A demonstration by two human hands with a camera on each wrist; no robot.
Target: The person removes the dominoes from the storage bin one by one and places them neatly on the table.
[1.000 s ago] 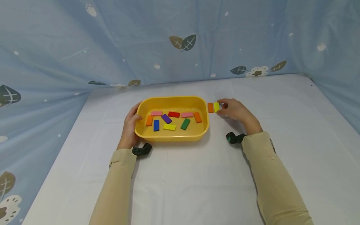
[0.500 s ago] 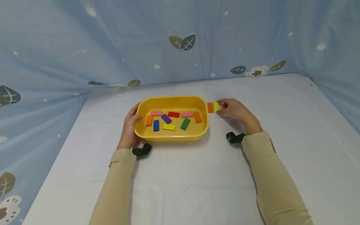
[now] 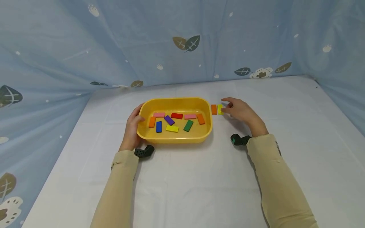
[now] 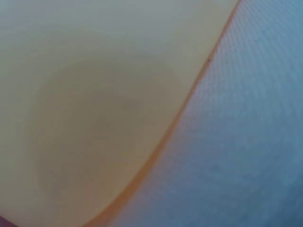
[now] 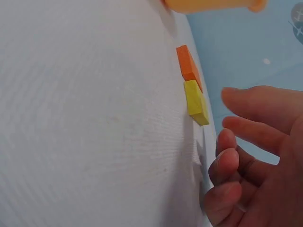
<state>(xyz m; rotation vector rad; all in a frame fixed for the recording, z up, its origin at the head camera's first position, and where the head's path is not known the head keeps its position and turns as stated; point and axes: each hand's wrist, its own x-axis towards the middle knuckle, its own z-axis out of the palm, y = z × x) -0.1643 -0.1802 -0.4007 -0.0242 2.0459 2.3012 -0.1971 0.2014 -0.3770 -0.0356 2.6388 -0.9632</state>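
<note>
My left hand grips the left end of the yellow tub, thumb over its rim; the left wrist view shows only the tub's wall close up. Several coloured blocks lie inside, among them a purple one and a green one. Outside the tub's right end, an orange block and a yellow block lie side by side. At the yellow one's right is my right hand. The right wrist view shows that hand with fingers parted, apart from the yellow block, holding nothing.
A white cloth covers the table, and a blue patterned curtain hangs behind and at both sides. Black devices are strapped at the left wrist and the right wrist.
My right hand's fingers have spread apart and lifted slightly off the yellow block beside the orange one. The left hand and the tub stay in place.
</note>
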